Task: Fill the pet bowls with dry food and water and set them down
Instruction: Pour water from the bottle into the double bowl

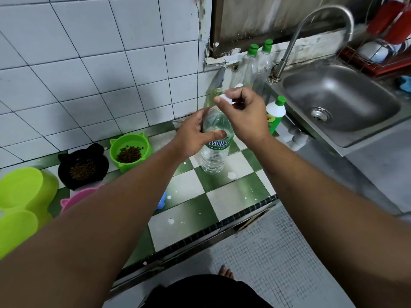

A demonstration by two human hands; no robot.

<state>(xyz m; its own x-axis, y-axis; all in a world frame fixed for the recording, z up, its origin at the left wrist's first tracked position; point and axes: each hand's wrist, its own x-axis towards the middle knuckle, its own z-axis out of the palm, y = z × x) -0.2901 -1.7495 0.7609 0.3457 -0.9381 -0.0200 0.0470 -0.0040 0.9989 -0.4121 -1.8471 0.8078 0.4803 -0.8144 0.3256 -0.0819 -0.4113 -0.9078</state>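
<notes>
While the left hand [195, 133] grips the clear water bottle [214, 152] around its upper body, thumb laid across the label, the right hand [243, 114] pinches the white cap [225, 98] in its curled fingers [222, 106] directly over the bottle's neck; whether the cap touches the mouth cannot be told. The bottle's base rests on the green-and-white checkered tabletop [224, 196], near the tiled wall and to the left of the steel sink [322, 90]. Further left along the wall stand a green cat-eared bowl [124, 166] and, beside it, a black cat-eared bowl [102, 168], each holding brown dry food [130, 153]. A pink bowl [81, 195] lies nearer the edge, partly hidden by the left forearm, and a lime-green double bowl [45, 190] sits at the far left. Three green-capped bottles stand between the water bottle and the sink, one of them a white bottle [275, 112] just behind the right hand.
</notes>
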